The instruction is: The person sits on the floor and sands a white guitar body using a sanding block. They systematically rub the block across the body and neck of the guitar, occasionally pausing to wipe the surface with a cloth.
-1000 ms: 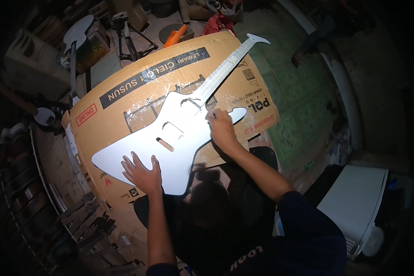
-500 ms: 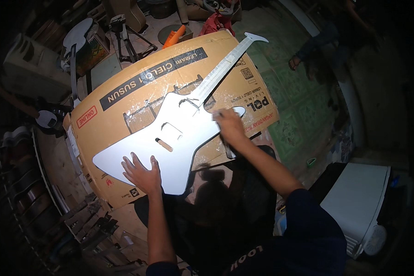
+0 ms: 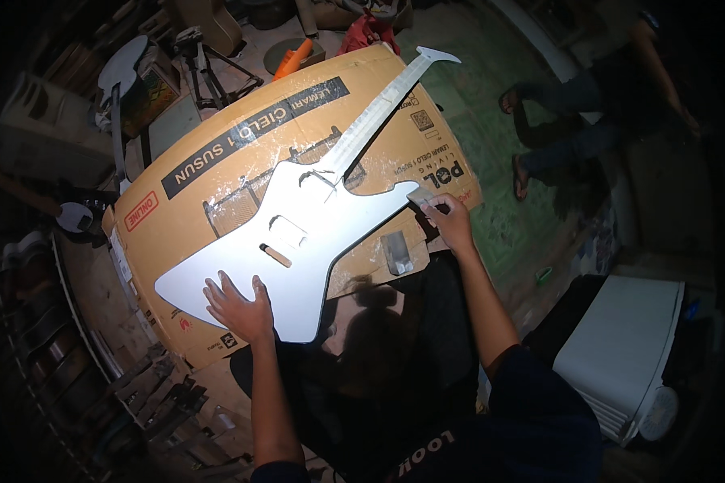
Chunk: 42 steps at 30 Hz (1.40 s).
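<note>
A white, angular electric guitar body point(image 3: 306, 225) with its neck point(image 3: 370, 125) attached lies on a flattened cardboard box point(image 3: 209, 161). Cut-outs show in its face. My left hand point(image 3: 242, 306) rests flat on the lower left of the body, fingers spread. At the tip of the body's right horn, my right hand point(image 3: 449, 219) pinches a small greyish piece of sandpaper point(image 3: 418, 196) against the edge. Another dark grey sheet point(image 3: 396, 252) lies on the cardboard beneath that horn, close to my lap.
Behind the cardboard are an orange object point(image 3: 293, 60), a black stand point(image 3: 205, 68) and a white guitar point(image 3: 125, 68). A white appliance point(image 3: 616, 334) stands at right. Another person's legs point(image 3: 568, 101) show at upper right; guitar bodies point(image 3: 56, 338) line the left.
My right hand has moved right along the horn to its tip, with the sandpaper now visible. My left hand stays on the body. The other person has stepped further into view.
</note>
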Available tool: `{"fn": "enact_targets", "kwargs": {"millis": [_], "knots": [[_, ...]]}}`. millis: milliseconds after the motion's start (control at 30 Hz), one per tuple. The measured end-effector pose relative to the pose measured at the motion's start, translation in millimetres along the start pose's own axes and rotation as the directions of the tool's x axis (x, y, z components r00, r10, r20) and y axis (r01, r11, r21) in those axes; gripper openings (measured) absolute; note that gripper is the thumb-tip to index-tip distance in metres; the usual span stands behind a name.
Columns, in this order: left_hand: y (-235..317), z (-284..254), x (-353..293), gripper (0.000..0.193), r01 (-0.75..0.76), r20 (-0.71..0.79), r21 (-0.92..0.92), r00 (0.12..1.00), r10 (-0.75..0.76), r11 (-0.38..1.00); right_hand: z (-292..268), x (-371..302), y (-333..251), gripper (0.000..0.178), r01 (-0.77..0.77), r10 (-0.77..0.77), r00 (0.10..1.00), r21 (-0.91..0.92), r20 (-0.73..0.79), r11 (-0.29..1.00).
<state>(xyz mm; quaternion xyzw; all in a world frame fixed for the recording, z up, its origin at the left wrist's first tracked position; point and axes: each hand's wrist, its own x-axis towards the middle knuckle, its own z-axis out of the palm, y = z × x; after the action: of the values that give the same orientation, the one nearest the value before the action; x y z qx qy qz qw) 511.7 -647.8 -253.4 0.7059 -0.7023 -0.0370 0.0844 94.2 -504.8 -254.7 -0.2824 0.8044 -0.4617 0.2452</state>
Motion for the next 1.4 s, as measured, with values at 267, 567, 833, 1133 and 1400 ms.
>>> {"fn": "enact_targets", "kwargs": {"millis": [267,567,833,1133,1400], "knots": [[-1.4,0.4,0.9,0.074,0.017,0.022,0.019,1.0,-0.018,1.0,-12.1,5.1,-33.0,0.013,0.151,-0.136,0.983,0.12,-0.124,0.981],[-3.3,0.9,0.8,0.075,0.012,0.014,-0.004,1.0,-0.011,1.0,-0.8,3.0,-41.9,0.016,0.156,-0.253,0.95,0.425,0.182,0.892],[-3.7,-2.5,1.4,0.076,0.035,0.025,-0.013,0.999,-0.035,0.999,17.1,-3.8,-48.6,0.042,-0.228,0.046,0.944,0.545,0.327,0.807],[-2.2,-0.7,1.6,0.075,0.032,0.032,-0.003,0.999,-0.032,0.999,45.2,3.2,-41.5,0.051,0.248,-0.257,0.966,-0.396,0.032,0.884],[-0.7,0.3,1.3,0.072,0.013,0.014,-0.005,1.0,-0.013,1.0,65.2,-0.7,-30.2,0.029,0.437,-0.547,0.835,-0.68,0.063,0.588]]}}
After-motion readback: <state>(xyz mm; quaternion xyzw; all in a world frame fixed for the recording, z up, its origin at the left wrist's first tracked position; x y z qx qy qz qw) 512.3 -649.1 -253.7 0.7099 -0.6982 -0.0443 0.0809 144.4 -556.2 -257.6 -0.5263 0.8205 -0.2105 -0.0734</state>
